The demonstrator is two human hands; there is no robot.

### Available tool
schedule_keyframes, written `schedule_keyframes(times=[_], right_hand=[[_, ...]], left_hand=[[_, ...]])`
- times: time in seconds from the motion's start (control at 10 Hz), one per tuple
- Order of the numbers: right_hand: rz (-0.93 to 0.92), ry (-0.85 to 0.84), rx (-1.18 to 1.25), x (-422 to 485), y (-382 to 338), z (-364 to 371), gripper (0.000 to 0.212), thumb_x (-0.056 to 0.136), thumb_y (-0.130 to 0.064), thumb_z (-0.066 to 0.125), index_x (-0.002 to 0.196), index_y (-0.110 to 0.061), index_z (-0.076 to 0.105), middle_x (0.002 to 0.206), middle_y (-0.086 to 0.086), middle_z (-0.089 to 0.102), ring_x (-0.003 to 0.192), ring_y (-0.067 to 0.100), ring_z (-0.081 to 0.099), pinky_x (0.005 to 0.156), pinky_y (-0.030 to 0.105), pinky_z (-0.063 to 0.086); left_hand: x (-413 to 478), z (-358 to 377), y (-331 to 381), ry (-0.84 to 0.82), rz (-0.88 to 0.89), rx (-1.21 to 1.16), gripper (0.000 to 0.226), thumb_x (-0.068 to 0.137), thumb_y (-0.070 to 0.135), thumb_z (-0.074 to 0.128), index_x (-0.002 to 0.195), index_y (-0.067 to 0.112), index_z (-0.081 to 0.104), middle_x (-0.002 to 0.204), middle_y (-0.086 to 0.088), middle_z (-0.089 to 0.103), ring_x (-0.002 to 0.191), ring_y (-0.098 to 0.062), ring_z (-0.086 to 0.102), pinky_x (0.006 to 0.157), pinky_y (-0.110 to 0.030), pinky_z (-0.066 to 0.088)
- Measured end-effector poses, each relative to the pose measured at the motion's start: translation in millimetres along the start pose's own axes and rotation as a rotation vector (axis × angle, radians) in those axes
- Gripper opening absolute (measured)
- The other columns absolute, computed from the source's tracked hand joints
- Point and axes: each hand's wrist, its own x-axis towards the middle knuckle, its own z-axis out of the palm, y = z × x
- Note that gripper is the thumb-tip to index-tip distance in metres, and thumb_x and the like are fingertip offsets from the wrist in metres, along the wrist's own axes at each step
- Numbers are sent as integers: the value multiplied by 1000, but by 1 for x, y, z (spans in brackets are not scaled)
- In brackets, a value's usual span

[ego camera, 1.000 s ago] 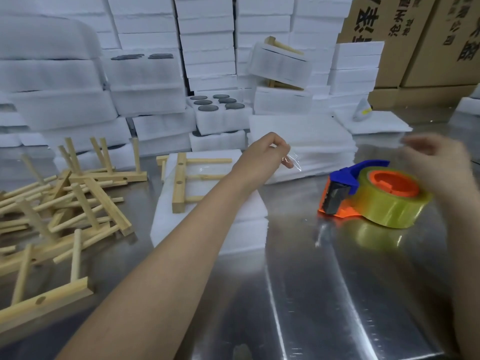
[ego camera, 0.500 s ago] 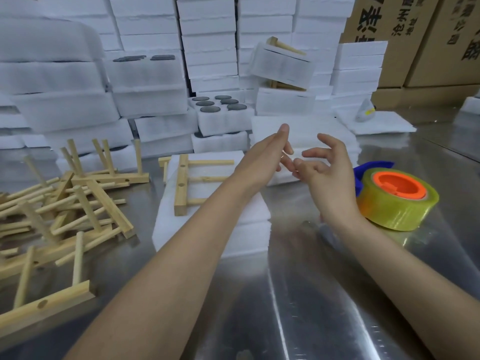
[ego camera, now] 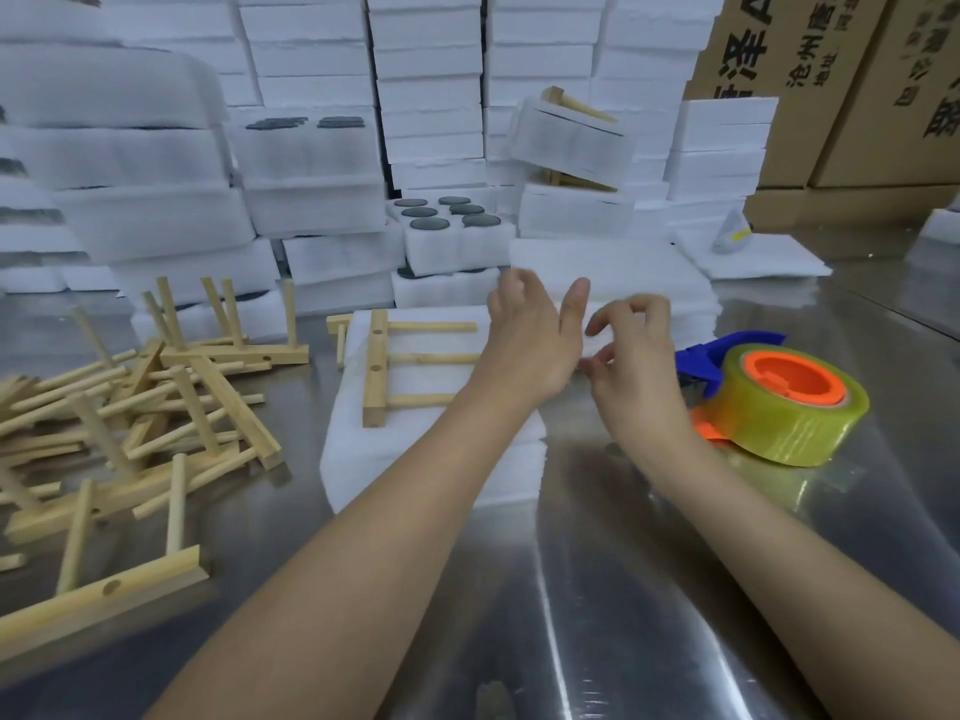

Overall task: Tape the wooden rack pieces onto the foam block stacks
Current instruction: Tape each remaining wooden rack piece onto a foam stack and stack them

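1 wooden rack piece [ego camera: 387,374] lies flat on a foam block stack [ego camera: 415,449] at the middle of the steel desk [ego camera: 597,589]. Both hands hover above the stack's right edge, almost touching. Left hand [ego camera: 530,350]: grip released, fingers spread. Right hand [ego camera: 631,371]: fingertips pinched; what they grasp I cannot tell. The tape dispenser [ego camera: 779,402] stands just right. Loose rack pieces [ego camera: 140,407] lie heaped left.

bright, table [ego camera: 649,589] glare, edges warped
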Motion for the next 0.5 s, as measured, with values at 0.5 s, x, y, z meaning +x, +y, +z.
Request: schedule_keyframes(times=[0.5], right_hand=[[11, -222, -78, -13, -13, 54, 7, 92, -26, 42, 89, -29, 37, 73, 4, 48, 65, 20, 46, 63, 33, 37]], left_hand=[[-50, -124, -99, 276, -459, -259, 29, 100, 23, 36, 112, 7, 57, 118, -18, 57, 109, -33, 54, 89, -35, 42]])
